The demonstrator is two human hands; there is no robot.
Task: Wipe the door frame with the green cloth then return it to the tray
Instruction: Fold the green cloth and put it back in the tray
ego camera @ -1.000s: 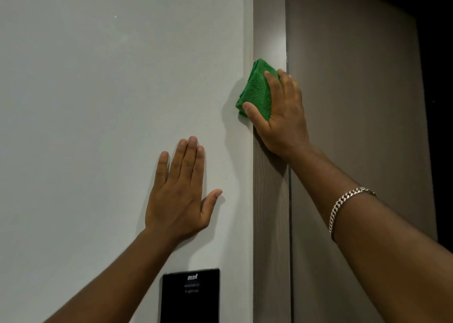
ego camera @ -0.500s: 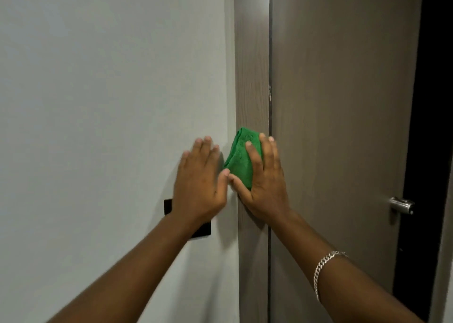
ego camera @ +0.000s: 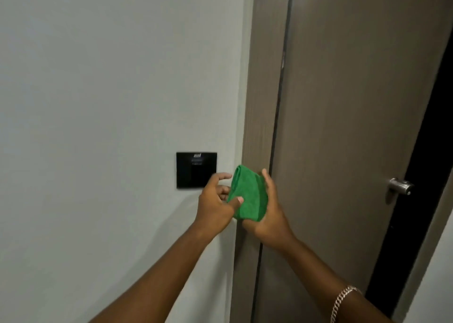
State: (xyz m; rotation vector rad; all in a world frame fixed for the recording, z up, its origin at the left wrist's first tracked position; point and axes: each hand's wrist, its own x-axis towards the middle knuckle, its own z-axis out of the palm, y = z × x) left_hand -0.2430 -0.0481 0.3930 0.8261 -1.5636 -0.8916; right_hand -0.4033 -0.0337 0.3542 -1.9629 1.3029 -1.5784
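The folded green cloth [ego camera: 248,194] lies in the palm of my right hand [ego camera: 268,215], held in front of the brown door frame [ego camera: 266,82] at about switch height, off the frame's surface. My left hand [ego camera: 215,201] is off the wall, its thumb pressing on the cloth's left edge and its fingers curled behind it. Both hands hold the cloth between them. No tray is in view.
A black wall panel [ego camera: 196,169] sits on the white wall [ego camera: 110,90] just left of my hands. The brown door [ego camera: 355,102] is to the right, with a metal handle [ego camera: 399,186] and a dark gap along its right edge.
My right hand slid the cloth down the frame, then lifted it off. My left hand left the wall and took hold of the cloth too. The view tilted downward.
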